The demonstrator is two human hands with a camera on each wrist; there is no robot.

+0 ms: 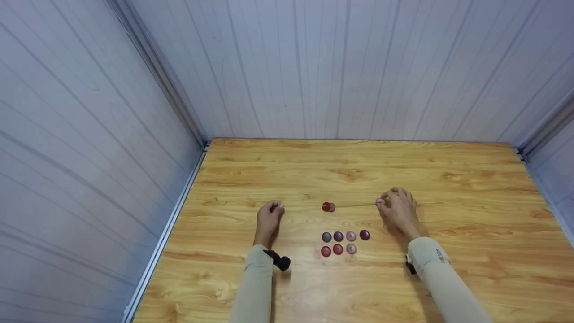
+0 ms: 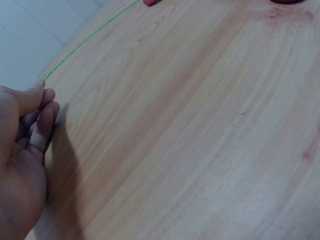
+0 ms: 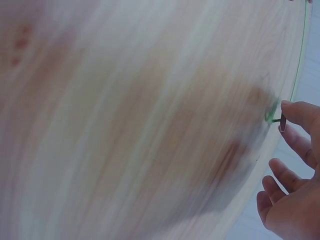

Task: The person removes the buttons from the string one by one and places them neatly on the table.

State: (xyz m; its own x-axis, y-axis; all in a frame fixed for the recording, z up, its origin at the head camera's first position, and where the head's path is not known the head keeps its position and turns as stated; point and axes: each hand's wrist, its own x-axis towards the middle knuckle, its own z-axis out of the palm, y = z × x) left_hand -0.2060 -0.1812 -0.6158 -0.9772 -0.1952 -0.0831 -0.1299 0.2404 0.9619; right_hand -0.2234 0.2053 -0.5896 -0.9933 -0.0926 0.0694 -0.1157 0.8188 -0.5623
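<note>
Between the two hands a thin green string (image 1: 354, 205) stretches across, nearly level. My left hand (image 1: 268, 219) pinches its left end between thumb and forefinger, seen also in the left wrist view (image 2: 25, 135). A red button (image 1: 326, 207) and a pinkish button (image 1: 332, 207) hang together near the string's middle. At the right, my right hand (image 1: 400, 211) pinches a pale pink button (image 1: 380, 202) edge-on by the string. In the right wrist view this button (image 3: 283, 122) sits between thumb and forefinger, a green string loop beside it; the other fingers curve loosely.
Several loose buttons lie in two rows nearer the person: dark grey (image 1: 326, 237), dark purple (image 1: 364, 234), pink (image 1: 351, 248) and red (image 1: 326, 251) among them. The wood-grain table (image 1: 215, 269) is bounded by pale panel walls (image 1: 314, 67) at the back and both sides.
</note>
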